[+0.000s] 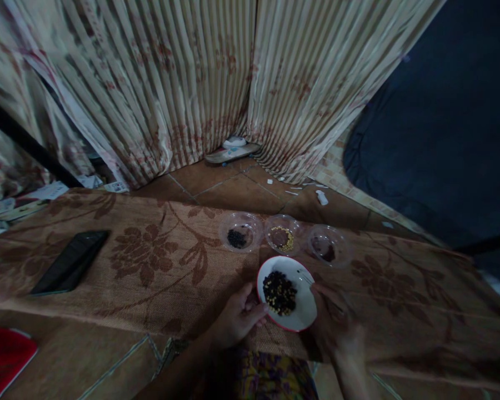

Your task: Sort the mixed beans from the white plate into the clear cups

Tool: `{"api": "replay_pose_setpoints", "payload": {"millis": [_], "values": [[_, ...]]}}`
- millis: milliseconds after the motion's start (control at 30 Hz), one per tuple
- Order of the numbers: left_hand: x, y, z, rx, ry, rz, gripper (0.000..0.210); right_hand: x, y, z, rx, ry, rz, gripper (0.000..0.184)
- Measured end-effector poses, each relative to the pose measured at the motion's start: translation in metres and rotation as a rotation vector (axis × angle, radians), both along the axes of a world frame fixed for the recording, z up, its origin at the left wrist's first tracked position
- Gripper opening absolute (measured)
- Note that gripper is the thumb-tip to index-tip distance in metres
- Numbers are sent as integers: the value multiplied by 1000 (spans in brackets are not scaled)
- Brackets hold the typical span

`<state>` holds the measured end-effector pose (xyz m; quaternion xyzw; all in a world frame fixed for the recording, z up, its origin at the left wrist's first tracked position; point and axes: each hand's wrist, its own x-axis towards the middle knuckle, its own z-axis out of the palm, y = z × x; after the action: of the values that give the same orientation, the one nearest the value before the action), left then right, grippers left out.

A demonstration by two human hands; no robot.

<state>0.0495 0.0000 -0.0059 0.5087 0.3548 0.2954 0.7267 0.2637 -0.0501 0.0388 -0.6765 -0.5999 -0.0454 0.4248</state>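
Observation:
A white bowl with a red rim [303,311] is held by its two sides just in front of me. Inside it lies a pile of mixed black and yellow beans [280,293], gathered toward the left. My left hand [240,314] grips the bowl's left edge, thumb over the rim. At the right edge, my right hand [337,319] has its fingers on the rim; it is dim and slightly blurred. Beyond the bowl stand three clear plastic cups in a row: the left cup [256,233] has black beans, the middle cup [270,225] yellow ones, the right cup [340,250] a few dark reddish ones.
A dark tablet [73,261] lies at the left on the patterned brown cloth [200,300]. Striped curtains [183,83] hang behind, with a skateboard [233,153] on the tiled floor beneath. Papers [45,191] sit at the far left, and a red item [6,358] is at lower left.

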Motion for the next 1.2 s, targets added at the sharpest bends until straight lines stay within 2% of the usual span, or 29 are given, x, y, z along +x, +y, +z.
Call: {"api": "replay_pose_setpoints", "payload": {"millis": [200, 300, 400, 500, 600, 700, 767, 900, 1000, 1100, 1200], "values": [[1, 0, -1, 24, -6, -4, 53, 39, 24, 33, 169, -194, -133, 17], [1, 1, 1, 49, 5, -1, 51, 63, 38, 38, 186, -248, -156, 18], [0, 1, 3, 52, 8, -2, 48, 72, 42, 35, 192, -241, -187, 18], [0, 1, 2, 43, 3, -16, 49, 61, 33, 34, 189, -147, -188, 19], [0, 1, -1, 15, -13, -14, 50, 37, 13, 32, 123, 56, -165, 21], [1, 1, -2, -2, -18, -6, 47, 11, -11, 28, -71, 284, -160, 23], [1, 1, -1, -3, -4, -9, 47, -6, -24, 23, -147, 368, -126, 22], [0, 2, 3, 1, 19, -10, 50, -35, -35, 15, -197, 383, 100, 18], [0, 2, 3, 2, 10, -9, 48, -41, -28, 8, -227, 307, 179, 18], [1, 2, 0, -9, 5, -7, 47, -30, -17, 2, -193, 159, 127, 18], [1, 1, -3, -3, 5, -8, 49, -17, -17, 0, -135, 153, 17, 19]]}}
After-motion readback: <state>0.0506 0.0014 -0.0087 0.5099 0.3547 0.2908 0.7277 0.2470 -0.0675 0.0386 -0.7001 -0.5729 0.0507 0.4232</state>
